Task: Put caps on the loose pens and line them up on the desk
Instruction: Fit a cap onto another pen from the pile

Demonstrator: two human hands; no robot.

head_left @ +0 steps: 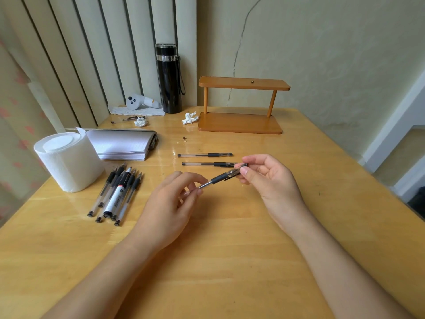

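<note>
I'm holding pen (217,180) betw. both hands: left hand (174,201) pinching barrel end, right hand (266,178) clamped on cap. Axis running near-left to far-right; lined-up pens (204,155) lying just beyond.

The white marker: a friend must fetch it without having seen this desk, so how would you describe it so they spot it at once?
Start at the toilet paper roll on the desk's left side; a loose bunch of uncapped pens lies just in front of it and to its right. The white marker lies among them. It alone has a thick white barrel with a black cap; the others are slim and clear.
</note>
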